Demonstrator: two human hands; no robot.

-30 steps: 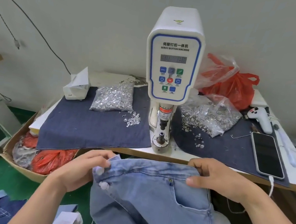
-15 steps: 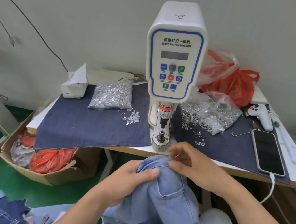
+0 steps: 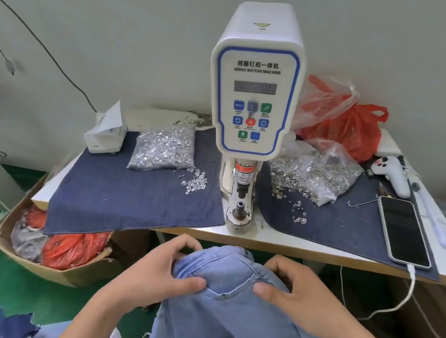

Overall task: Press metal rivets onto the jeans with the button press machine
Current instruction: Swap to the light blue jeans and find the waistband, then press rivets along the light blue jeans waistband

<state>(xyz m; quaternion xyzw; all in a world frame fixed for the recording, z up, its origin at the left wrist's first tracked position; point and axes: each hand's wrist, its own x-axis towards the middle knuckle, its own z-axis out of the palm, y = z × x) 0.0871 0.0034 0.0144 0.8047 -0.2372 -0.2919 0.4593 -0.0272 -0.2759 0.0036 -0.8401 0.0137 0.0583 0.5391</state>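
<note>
The white desk (image 3: pixel 278 239) with a wooden front edge stretches across in front of me, and two sheets of dark blue denim cloth (image 3: pixel 131 195) lie over most of its top. At the middle of the desk stands the tall white button press machine (image 3: pixel 252 98) with its blue-outlined control panel; its metal punch (image 3: pixel 240 209) sits at the base, just above the desk's front edge.

Below that edge, on my lap, lies the pair of light blue washed jeans (image 3: pixel 231 320), bunched up so that a pocket corner faces me. My left hand (image 3: pixel 154 271) grips the fabric from the left, thumb on top and fingers curled round the fold. My right hand (image 3: pixel 298 293) holds it from the right in the same way, thumb pressing on the pocket seam. The jeans do not touch the machine.

Left of the desk, on the green floor, a brown cardboard box (image 3: pixel 56 268) holds red plastic bags. On the desk behind the machine, to the right, lies a red plastic bag (image 3: pixel 350 124). A clear bag of silver metal rivets (image 3: pixel 164 148) lies on the left cloth, and a second clear bag of ring-shaped metal parts (image 3: pixel 316 174) lies on the right one, with loose pieces scattered beside each. A black-screened phone (image 3: pixel 403 230) lies near the desk's right end, plugged into a white cable.
</note>
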